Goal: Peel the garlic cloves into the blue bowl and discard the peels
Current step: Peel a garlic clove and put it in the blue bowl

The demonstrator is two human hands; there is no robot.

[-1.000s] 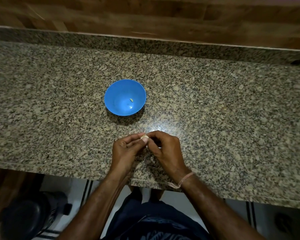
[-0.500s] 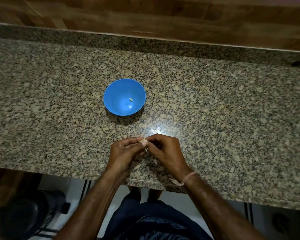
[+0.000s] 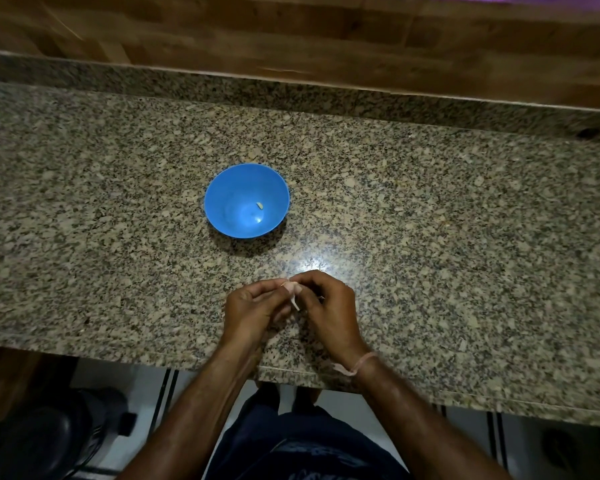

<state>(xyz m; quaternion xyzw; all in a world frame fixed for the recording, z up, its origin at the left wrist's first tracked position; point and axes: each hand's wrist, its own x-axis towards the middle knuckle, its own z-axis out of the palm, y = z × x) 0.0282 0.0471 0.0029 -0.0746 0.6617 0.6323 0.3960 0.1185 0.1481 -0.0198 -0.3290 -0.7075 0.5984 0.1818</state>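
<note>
Your left hand (image 3: 253, 306) and right hand (image 3: 329, 303) meet over the desk (image 3: 430, 237), fingers (image 3: 274, 289) of both pinched on one clove (image 3: 292, 289). A strip of peel (image 3: 295, 304) hangs just below them. Beyond your fingertips sits the bowl (image 3: 229, 199), one peeled clove (image 3: 260, 205) inside.

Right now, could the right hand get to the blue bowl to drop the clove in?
Probably yes. The bowl stands open on the counter just beyond both hands, with bare granite between. The right hand shares its grip on the clove with the left hand, which must let go first.
</note>
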